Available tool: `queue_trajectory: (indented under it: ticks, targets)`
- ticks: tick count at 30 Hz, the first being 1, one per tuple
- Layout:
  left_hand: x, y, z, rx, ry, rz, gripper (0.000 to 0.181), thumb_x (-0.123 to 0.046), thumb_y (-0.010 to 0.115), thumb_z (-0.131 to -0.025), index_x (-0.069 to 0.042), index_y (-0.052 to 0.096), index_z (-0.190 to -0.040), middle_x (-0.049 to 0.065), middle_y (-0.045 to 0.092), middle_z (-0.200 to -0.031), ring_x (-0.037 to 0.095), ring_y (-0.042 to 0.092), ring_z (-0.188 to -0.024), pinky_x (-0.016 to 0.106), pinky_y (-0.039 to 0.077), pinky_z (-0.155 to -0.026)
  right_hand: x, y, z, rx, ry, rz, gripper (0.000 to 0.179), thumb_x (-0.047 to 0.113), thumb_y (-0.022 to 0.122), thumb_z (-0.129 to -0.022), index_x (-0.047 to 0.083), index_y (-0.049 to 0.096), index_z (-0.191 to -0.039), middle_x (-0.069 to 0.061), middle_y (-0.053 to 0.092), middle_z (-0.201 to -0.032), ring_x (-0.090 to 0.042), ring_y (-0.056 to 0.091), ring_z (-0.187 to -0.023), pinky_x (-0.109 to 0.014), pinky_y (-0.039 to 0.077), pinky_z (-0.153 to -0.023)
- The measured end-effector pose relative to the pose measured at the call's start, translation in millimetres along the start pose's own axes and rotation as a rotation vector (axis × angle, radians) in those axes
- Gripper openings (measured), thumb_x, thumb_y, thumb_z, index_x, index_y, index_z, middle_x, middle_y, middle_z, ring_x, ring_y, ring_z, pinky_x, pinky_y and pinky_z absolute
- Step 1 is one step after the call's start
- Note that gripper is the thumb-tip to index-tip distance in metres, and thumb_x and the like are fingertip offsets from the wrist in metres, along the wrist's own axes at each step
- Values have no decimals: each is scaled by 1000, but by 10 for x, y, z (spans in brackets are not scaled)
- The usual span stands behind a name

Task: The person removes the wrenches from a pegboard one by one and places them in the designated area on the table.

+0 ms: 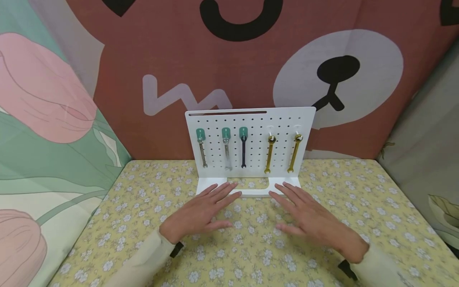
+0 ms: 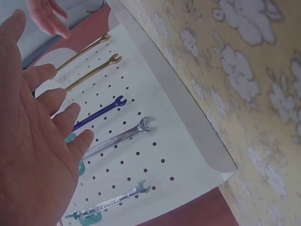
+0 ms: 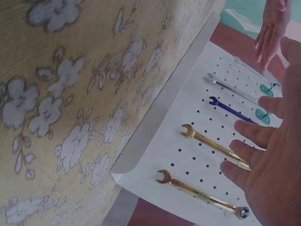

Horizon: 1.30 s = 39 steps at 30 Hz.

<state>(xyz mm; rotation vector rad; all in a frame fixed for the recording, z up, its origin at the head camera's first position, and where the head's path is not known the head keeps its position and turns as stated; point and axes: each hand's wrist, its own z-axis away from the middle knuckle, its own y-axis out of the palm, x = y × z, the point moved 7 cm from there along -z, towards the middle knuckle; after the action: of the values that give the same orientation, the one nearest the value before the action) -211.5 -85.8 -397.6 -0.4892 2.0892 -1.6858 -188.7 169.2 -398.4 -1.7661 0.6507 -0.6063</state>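
A white pegboard stand (image 1: 258, 155) stands upright at the back of the table, with several wrenches hung in a row. From the left come two silver wrenches (image 1: 202, 153) (image 1: 227, 153) and a dark blue wrench (image 1: 244, 151), all on green hooks. Two gold wrenches (image 1: 269, 154) (image 1: 294, 154) hang on white hooks at the right. My left hand (image 1: 202, 213) is spread, palm down, in front of the base's left side. My right hand (image 1: 310, 219) is held likewise before the right side. Neither holds anything; whether fingertips touch the base, I cannot tell.
A yellow floral cloth (image 1: 251, 255) covers the table. Behind the board hangs a reddish-brown printed curtain (image 1: 161, 135). More printed fabric hangs at the left (image 1: 71, 167) and grey fabric (image 1: 423, 131) at the right.
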Motion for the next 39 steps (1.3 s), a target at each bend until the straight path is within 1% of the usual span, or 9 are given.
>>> queue_trajectory:
  ticks: [6,11,14,20,25,28,32,35,39]
  targets:
    - [80,-24,46,-8,-45,-8,79,-60,44,-105,-21,13,-167,1,3,-172,17,7,-156,44,12,-122,-111,-61,9,-38,39,-43,77,44,66,-101,16,30,-163,-12,32,-164,-37,28,-149,-60,30,-111]
    - [169,-99,82,-46,-94,1,81,-54,54,-104,-25,13,-167,-3,5,-172,13,7,-155,42,13,-122,-252,-109,10,-89,73,-56,78,38,71,-98,13,34,-161,-16,36,-160,-39,35,-145,-62,35,-107]
    - [229,-180,110,-87,-108,15,81,-49,59,-104,-24,14,-167,-2,6,-172,15,10,-155,46,15,-122,-340,-132,9,-122,84,-55,79,32,76,-95,10,36,-160,-18,38,-158,-39,40,-141,-62,39,-104]
    - [392,-397,145,-227,-118,23,74,-45,61,-104,-21,26,-165,2,15,-171,23,28,-151,54,30,-115,-529,-170,4,-187,126,-62,75,24,77,-95,5,39,-157,-20,43,-153,-39,45,-137,-60,43,-101]
    - [527,-569,167,-327,-137,33,70,-43,64,-102,-20,36,-162,3,25,-168,29,43,-142,54,40,-108,-684,-204,13,-208,188,-97,66,24,72,-99,3,43,-153,-22,45,-150,-42,45,-135,-62,42,-100]
    - [611,-645,188,-381,-160,58,70,-36,69,-100,-19,38,-161,4,28,-167,30,45,-141,55,41,-107,-782,-235,17,-205,243,-141,64,26,68,-102,4,40,-155,-22,43,-153,-44,43,-137,-64,40,-101]
    - [745,-742,228,-494,-190,81,71,-22,75,-97,-14,41,-159,9,31,-165,32,47,-140,56,43,-105,-886,-276,2,-222,275,-175,64,24,66,-103,5,37,-158,-23,42,-154,-45,42,-138,-66,39,-100]
    - [852,-816,246,-582,-211,97,70,-13,75,-95,-11,42,-157,12,32,-165,33,45,-141,58,42,-105,-945,-274,-12,-231,288,-194,63,22,64,-104,5,36,-158,-24,43,-152,-45,43,-137,-66,40,-99]
    - [974,-927,221,-665,-229,116,69,-9,74,-96,-9,42,-157,14,32,-164,31,38,-146,56,38,-110,-1006,-242,-34,-240,302,-214,61,22,63,-105,3,36,-158,-24,45,-150,-45,45,-135,-65,41,-99]
